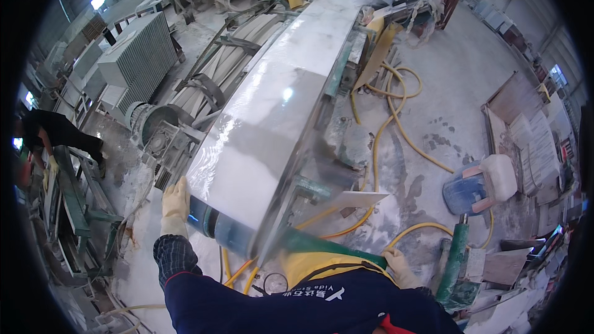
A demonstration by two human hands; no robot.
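Head view: a long white stone slab lies along the machine bed, running from the near lower centre to the far upper right, its glossy face catching light. The left hand, in a pale work glove, rests flat and open against the slab's near left corner, fingers extended upward along the edge. A blue roller sits directly beneath that near end. The right hand, also gloved, is low at the right, beside a green post; whether it grips anything cannot be told. Yellow hoses trail over the dusty floor to the right. A blue and white container stands nearby. Another person bends at far left.
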